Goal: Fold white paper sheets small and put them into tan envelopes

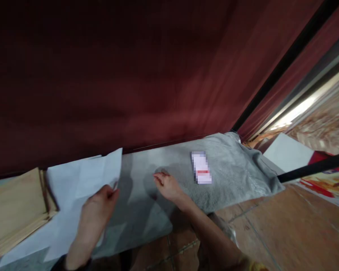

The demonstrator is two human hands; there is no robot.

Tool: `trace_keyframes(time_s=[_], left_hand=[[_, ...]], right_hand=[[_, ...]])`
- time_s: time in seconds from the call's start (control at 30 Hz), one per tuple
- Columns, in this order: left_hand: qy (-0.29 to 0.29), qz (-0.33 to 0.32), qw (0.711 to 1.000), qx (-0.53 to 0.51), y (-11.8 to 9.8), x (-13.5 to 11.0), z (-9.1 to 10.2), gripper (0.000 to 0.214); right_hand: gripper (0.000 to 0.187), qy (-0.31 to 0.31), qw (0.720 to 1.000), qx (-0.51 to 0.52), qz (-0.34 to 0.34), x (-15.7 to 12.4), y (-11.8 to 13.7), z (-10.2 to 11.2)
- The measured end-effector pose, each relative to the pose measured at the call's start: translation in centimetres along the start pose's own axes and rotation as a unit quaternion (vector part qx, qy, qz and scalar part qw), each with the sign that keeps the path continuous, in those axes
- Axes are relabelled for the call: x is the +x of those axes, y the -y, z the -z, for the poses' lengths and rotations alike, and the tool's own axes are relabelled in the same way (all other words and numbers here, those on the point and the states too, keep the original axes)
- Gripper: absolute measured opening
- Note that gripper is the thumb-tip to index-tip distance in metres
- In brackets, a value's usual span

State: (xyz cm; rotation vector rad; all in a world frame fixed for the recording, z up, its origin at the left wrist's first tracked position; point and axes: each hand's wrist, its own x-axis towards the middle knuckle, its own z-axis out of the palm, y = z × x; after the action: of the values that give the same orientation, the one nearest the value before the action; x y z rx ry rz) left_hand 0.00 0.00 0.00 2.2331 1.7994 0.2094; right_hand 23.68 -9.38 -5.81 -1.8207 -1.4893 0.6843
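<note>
- My left fingers (pixel 112 194) pinch narrowly on one white sheet (pixel 99 175) at its raised right edge; at least one more lies beneath.
- My right fingers (pixel 159 178) hover above one grey-covered worktop (pixel 172 158); their closure I can't tell.
- Right of them: one blurred phone (pixel 202 168).
- Left of my left fingers: one brown paper stack (pixel 17 205).

1 phone (pixel 201 167) lies on grey cloth (pixel 234 173) near a red curtain (pixel 158 82).

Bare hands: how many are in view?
2: the left hand holds the edge of a thin white paper sheet; the right hand is over the grey cloth.
</note>
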Motion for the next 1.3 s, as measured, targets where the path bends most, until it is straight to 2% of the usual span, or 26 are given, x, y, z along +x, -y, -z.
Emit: trace_keyframes(time_s=[0.07,0.13,0.2,0.27,0.33,0.37,0.5,0.6,0.7,0.8,0.93,1.0,1.1,1.2,1.3], left_hand=[[0.031,-0.035,0.998,-0.038,-3.9,-1.7,-2.1,0.023],[0.063,-0.067,0.988,-0.125,-7.4,-3.1,-4.4,0.018],[0.082,-0.086,0.964,-0.238,-9.7,-4.2,-6.2,0.015],[0.107,-0.123,0.931,-0.327,-10.5,-4.9,-7.3,0.012],[0.104,-0.170,0.915,-0.351,-9.9,-5.1,-7.9,0.018],[0.087,-0.192,0.916,-0.341,-9.2,-5.0,-8.0,0.025],[0.004,-0.227,0.946,-0.233,-5.5,-4.6,-8.7,0.051],[-0.018,-0.232,0.962,-0.145,-4.0,-4.6,-9.8,0.062],[-0.030,-0.264,0.962,-0.057,-4.0,-4.8,-10.9,0.063],[-0.053,-0.264,0.963,0.017,-4.5,-4.9,-11.8,0.065],[-0.065,-0.274,0.958,0.059,-4.4,-4.7,-12.3,0.070],[-0.059,-0.295,0.952,0.060,-4.2,-4.4,-12.2,0.070],[-0.038,-0.327,0.942,0.057,-3.6,-3.8,-11.9,0.070],[-0.019,-0.345,0.937,0.055,-3.0,-3.4,-11.5,0.072],[-0.013,-0.353,0.934,0.050,-2.7,-3.3,-11.1,0.073]], right_hand=[[0.031,-0.019,0.986,0.157,-0.050,0.6,-0.2,-0.7],[0.039,-0.029,0.951,0.287,-0.108,1.3,-0.5,-1.3],[0.041,-0.056,0.928,0.339,-0.144,1.8,-1.1,-1.7],[0.031,-0.098,0.927,0.329,-0.151,2.1,-1.8,-1.8],[0.022,-0.115,0.929,0.315,-0.154,2.1,-2.5,-1.7],[0.020,-0.116,0.931,0.310,-0.152,2.1,-2.8,-1.6],[0.026,-0.140,0.937,0.287,-0.142,2.0,-3.9,-1.0],[0.035,-0.169,0.940,0.261,-0.138,2.3,-4.6,-0.8],[0.043,-0.203,0.955,0.185,-0.115,2.8,-4.9,-1.0],[0.047,-0.215,0.970,0.081,-0.079,3.2,-4.7,-1.4],[0.048,-0.248,0.966,-0.078,0.002,3.1,-3.7,-2.6],[0.048,-0.227,0.965,-0.124,0.053,2.7,-2.9,-3.5],[0.048,-0.137,0.969,-0.174,0.105,1.8,-1.9,-5.2],[0.051,-0.070,0.960,-0.248,0.110,1.0,-1.5,-6.2],[0.054,-0.053,0.944,-0.309,0.099,0.6,-1.9,-5.9]])
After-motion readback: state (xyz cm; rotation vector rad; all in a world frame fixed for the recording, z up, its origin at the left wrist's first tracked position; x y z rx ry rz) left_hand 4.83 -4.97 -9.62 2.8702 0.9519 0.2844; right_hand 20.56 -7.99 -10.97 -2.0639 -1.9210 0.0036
